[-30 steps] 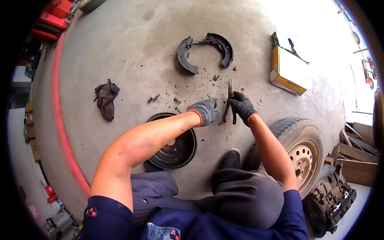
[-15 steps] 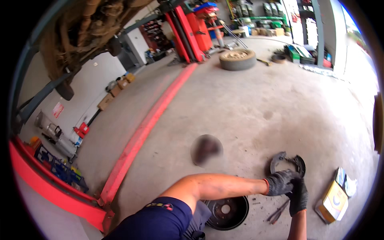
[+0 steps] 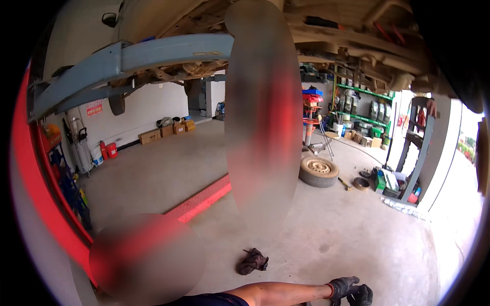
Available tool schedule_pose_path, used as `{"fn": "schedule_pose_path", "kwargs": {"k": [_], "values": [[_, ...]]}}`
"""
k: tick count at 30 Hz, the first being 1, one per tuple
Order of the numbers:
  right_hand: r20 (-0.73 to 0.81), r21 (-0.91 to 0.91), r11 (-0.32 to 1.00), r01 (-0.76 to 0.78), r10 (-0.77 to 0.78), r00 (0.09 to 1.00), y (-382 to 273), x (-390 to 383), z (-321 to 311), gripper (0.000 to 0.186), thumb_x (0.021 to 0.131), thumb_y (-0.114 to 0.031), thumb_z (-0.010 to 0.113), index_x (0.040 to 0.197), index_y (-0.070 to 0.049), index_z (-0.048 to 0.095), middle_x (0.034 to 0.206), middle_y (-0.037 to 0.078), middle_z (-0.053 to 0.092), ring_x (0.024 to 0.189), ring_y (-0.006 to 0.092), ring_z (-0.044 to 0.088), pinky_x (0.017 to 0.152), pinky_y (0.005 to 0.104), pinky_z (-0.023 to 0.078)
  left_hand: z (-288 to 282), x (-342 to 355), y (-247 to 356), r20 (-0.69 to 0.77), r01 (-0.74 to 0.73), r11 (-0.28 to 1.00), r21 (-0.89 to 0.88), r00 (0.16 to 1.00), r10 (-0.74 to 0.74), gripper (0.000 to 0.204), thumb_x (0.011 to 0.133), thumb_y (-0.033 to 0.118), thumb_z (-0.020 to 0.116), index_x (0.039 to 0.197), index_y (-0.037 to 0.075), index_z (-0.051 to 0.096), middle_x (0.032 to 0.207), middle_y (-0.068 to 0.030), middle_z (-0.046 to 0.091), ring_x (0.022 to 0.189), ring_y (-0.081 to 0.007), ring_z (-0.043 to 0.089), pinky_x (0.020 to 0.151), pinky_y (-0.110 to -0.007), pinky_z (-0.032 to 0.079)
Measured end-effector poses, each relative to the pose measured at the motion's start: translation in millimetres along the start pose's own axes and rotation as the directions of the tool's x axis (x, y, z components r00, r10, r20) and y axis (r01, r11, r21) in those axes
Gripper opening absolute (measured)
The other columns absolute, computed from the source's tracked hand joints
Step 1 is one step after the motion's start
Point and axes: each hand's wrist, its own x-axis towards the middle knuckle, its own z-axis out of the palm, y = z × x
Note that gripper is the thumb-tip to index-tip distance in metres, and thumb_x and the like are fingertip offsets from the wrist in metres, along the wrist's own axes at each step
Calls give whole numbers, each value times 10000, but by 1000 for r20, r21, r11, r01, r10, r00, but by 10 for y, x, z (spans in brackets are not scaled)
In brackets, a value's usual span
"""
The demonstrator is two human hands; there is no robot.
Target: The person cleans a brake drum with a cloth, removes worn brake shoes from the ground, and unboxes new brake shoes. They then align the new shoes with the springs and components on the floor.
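Note:
At the lower edge, right of the middle, my left hand in a dark grey work glove reaches in from the left on a bare forearm. Its fingers are drawn together and point right. My right hand, gloved alike, sits tight against it with the fingers curled. Whatever lies between the two gloves is hidden by them and by the picture's edge. A crumpled dark cloth rests on the concrete floor beyond my left forearm.
A raised vehicle's underside spans the top, with a grey lift arm below it. A red lift post stands left; a red floor beam runs across. Farther off lies a wheel. Blurred patches hide two areas.
The view has tipped upward, so my hands now sit at the lower edge. The brake shoes, brake drum, pliers and yellow box have left the picture. Both gloves stay close together.

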Motion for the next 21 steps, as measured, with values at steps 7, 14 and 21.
{"fn": "schedule_pose_path", "kwargs": {"k": [7,14,21], "values": [[277,95,983,158,-178,944,-3272,1724,993,360,944,-167,616,1273,-27,572,1209,119,624,1090,234,623,888,359,539,-2462,-1365,1755,-611,-231,969,-86,781,132,439,965,241,637,1365,88,537,1104,-111,686,960,-242,687,846,-354,554],[584,365,877,312,-476,657,-6210,1721,2325,231,931,-36,573,1130,64,633,1146,152,648,1005,236,664,852,328,573,-4487,-3644,2995,-935,-194,958,212,243,257,322,874,16,662,1193,55,645,1003,-106,692,893,-263,707,765,-348,577],[639,495,713,496,-686,348,-8005,1430,2842,297,848,65,567,1131,16,641,1125,148,677,1055,254,652,950,356,492,-5235,-5511,3609,-924,101,919,381,20,381,252,857,-42,650,1102,14,668,979,-92,706,822,-196,708,744,-307,565]]}}
